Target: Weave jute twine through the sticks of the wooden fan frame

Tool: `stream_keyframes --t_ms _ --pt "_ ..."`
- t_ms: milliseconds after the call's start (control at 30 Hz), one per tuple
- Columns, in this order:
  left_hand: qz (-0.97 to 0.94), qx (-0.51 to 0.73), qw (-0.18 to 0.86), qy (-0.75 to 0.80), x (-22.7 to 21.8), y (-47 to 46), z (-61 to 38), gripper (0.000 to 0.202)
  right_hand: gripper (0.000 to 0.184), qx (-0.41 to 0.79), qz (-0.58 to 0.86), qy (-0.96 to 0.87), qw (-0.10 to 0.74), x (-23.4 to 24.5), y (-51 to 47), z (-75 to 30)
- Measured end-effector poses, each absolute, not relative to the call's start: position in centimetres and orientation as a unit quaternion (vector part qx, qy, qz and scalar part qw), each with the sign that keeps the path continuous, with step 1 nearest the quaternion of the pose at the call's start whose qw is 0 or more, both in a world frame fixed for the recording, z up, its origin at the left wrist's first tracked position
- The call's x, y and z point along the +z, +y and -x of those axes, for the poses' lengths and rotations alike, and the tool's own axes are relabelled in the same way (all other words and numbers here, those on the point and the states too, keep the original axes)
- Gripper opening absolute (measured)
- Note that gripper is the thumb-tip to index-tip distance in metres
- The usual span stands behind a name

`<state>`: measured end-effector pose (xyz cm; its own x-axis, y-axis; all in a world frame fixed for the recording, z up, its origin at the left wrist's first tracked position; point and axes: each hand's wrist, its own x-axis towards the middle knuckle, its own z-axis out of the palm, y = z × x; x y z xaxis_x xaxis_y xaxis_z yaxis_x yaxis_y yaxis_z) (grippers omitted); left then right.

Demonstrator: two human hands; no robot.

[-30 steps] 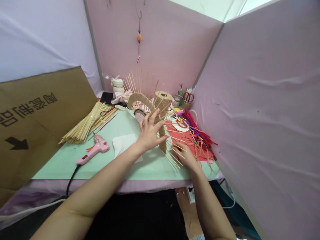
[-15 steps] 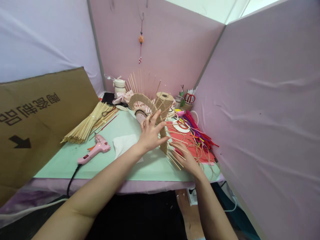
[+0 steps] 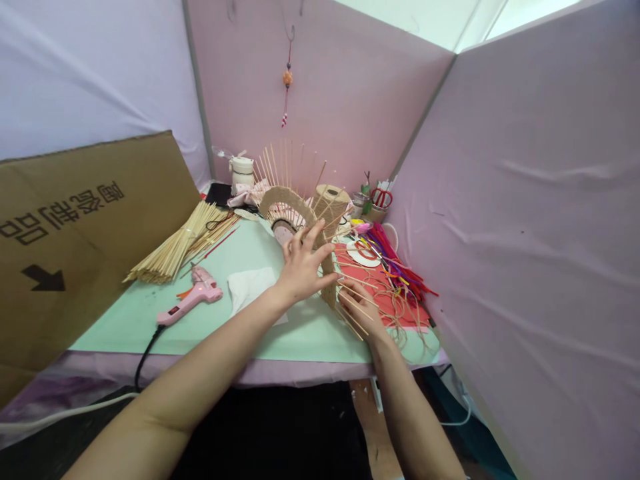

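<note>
Jute-wrapped arch (image 3: 277,195) stays braced by the left hand (image 3: 301,267), fingers splayed. The right hand (image 3: 361,305) has crept inward among the bamboo skewers (image 3: 350,327); I cannot tell whether its fingers grip one.

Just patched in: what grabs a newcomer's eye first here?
The twine-wrapped arch bristling with sticks, upright at mid-table, with the left hand spread against its near side and the right hand among its lower sticks. Left of it lie a pink glue gun and a bundle of sticks on the green table.
</note>
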<state>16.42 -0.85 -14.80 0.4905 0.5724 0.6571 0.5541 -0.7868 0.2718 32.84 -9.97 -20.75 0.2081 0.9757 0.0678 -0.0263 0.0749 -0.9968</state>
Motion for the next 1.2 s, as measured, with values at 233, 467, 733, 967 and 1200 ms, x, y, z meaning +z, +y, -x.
stream_keyframes --t_ms 233,467,733,967,1200 --pt "-0.862 0.384 0.011 0.331 -14.6 -0.7 -16.4 0.053 0.038 0.296 0.531 -0.545 0.577 -22.8 -9.7 -33.8" --pt "-0.854 0.401 0.019 0.332 -14.2 -0.3 -16.5 0.050 0.034 0.135 0.566 -0.680 0.447 -19.2 -9.7 -33.9" --pt "-0.827 0.446 0.087 0.332 -11.0 0.5 -15.4 0.050 0.032 0.179 0.560 -0.721 0.367 -12.8 -9.3 -32.1" --pt "-0.695 0.601 0.211 0.334 -11.3 -0.9 -14.7 0.046 0.035 0.155 0.553 -0.708 0.410 -8.9 -8.3 -30.5" --pt "-0.753 0.511 0.311 0.275 -12.9 -3.6 -14.1 0.036 0.029 0.216 0.526 -0.686 0.454 -7.5 -6.7 -30.6"
